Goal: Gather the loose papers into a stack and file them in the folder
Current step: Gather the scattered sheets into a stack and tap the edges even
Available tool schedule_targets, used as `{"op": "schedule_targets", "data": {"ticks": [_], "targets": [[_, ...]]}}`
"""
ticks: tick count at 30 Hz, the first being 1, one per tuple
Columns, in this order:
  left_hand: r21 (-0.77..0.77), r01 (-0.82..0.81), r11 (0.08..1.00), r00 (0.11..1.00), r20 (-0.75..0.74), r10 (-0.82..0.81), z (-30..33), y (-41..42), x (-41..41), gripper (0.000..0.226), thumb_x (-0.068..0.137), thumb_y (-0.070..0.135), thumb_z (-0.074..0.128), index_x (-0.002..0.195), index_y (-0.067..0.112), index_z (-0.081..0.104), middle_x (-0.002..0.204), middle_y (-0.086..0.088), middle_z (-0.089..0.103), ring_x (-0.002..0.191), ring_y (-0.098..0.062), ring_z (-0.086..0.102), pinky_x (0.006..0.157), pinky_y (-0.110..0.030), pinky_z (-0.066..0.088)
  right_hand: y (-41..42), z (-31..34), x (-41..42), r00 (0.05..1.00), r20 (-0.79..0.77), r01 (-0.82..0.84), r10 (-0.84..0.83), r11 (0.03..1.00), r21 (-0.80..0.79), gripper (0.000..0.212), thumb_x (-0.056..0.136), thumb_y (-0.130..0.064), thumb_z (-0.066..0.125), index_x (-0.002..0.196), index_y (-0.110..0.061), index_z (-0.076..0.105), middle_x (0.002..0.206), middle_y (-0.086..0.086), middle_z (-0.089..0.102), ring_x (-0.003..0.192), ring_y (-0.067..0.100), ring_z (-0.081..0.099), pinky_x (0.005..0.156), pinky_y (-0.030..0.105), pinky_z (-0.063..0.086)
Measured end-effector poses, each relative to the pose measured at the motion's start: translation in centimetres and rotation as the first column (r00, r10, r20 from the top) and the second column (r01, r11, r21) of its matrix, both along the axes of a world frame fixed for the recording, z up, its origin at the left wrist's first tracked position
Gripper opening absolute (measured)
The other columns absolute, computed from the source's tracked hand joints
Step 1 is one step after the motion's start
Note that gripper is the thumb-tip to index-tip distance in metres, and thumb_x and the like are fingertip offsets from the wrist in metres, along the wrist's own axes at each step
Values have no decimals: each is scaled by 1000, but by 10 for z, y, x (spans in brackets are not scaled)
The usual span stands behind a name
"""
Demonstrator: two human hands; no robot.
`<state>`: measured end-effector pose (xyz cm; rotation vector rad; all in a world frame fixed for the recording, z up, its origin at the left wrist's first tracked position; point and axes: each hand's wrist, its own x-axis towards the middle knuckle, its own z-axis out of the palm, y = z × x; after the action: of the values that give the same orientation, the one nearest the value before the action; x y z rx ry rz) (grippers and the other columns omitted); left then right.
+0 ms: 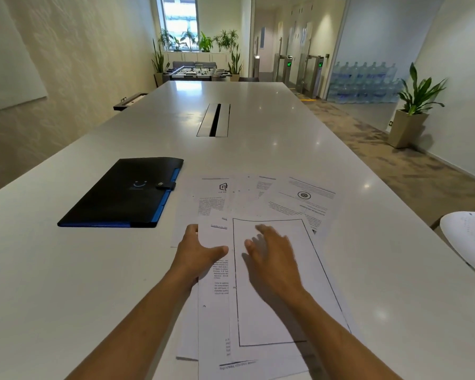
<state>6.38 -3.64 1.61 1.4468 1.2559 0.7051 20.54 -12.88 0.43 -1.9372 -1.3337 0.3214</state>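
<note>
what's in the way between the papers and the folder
Nothing on the table between the papers and the folder, just bare surface. The folder itself is closed, its strap fastened, so that blocks filing.

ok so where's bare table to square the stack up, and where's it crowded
Bare table lies left of the left hand, nearer than the folder; also between the papers and the cable slot, and right of the papers toward the white rounded object. Crowded: the overlapping papers under the right hand, folder close beside them.
</note>
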Motion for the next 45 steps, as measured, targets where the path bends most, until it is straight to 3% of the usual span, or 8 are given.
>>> {"op": "schedule_targets", "data": {"ticks": [6, 14, 20, 25, 27, 32, 39, 45], "targets": [[-54, 28, 998, 997, 69, -24, -1, 2, 2, 64, 74, 17, 81, 124, 24, 41, 121, -1, 61, 91, -16, 64, 60, -26, 54, -3, -20, 24, 934, 342, 29, 103, 933, -359, 70, 95, -62, 18, 153, -23, 18, 163, 0, 7, 150, 20, -1, 118, 51, -9], [102, 48, 994, 999, -20, -46, -5, -1, 11, 85, 69, 13, 84, 137, 21, 35, 140, -3, 49, 125, -27, 49, 96, -40, 46, 2, -24, 6, 940, 311, -26, 140, 939, -342, 72, 94, -63, 12, 154, -24, 13, 163, -2, 5, 150, 17, -3, 117, 47, -13], [191, 66, 979, 997, 36, -74, 6, 3, 0, 93, 75, 17, 80, 148, 23, 23, 150, 1, 36, 139, -28, 35, 107, -40, 35, -3, 0, 34, 972, -161, 183, -168, 980, 82, 66, 90, -53, 51, 147, -24, 34, 154, -3, 34, 144, 18, 28, 118, 43, 24], [257, 44, 966, 975, 201, -98, 36, 13, -11, 106, 55, 46, 88, 143, 37, 29, 146, 2, 43, 134, -25, 42, 103, -55, 42, -18, 44, 70, 674, -737, 140, -50, 988, 61, 63, 91, -26, 63, 145, -10, 33, 144, 1, 46, 126, 3, 51, 93, 16, 39], [324, 38, 945, 962, 244, -123, 53, 13, -8, 92, 63, 33, 87, 138, 32, 34, 134, 1, 53, 124, -23, 52, 97, -48, 50, -19, 52, 78, 654, -754, 21, 65, 994, 104, 39, 92, -20, 62, 128, -8, 53, 122, 3, 67, 96, -1, 68, 74, 13, 52], [540, -2, 842, 939, 291, -184, 99, 16, 0, 68, 72, 18, 80, 126, 30, 39, 115, 9, 57, 106, -10, 59, 72, -12, 53, -12, 77, 83, 726, -674, 103, 136, 948, 301, 16, 86, -7, 66, 100, -15, 69, 90, -3, 77, 87, 16, 73, 64, 19, 56], [709, -122, 695, 903, 370, -219, 151, 10, 11, 59, 78, 16, 76, 117, 37, 38, 117, 7, 55, 111, -11, 60, 87, -23, 54, -13, 125, 85, 837, -472, 92, 276, 780, 619, 31, 84, 2, 65, 107, -19, 65, 101, -6, 75, 92, 15, 71, 77, 25, 57], [561, -82, 824, 903, 391, -177, 94, 3, 16, 67, 73, 38, 77, 128, 35, 40, 122, 3, 57, 110, -13, 61, 87, -38, 57, -15, 77, 71, 854, -481, 96, 200, 848, 522, 53, 71, -11, 71, 122, -12, 57, 111, 5, 70, 100, 20, 69, 81, 31, 57]]}}
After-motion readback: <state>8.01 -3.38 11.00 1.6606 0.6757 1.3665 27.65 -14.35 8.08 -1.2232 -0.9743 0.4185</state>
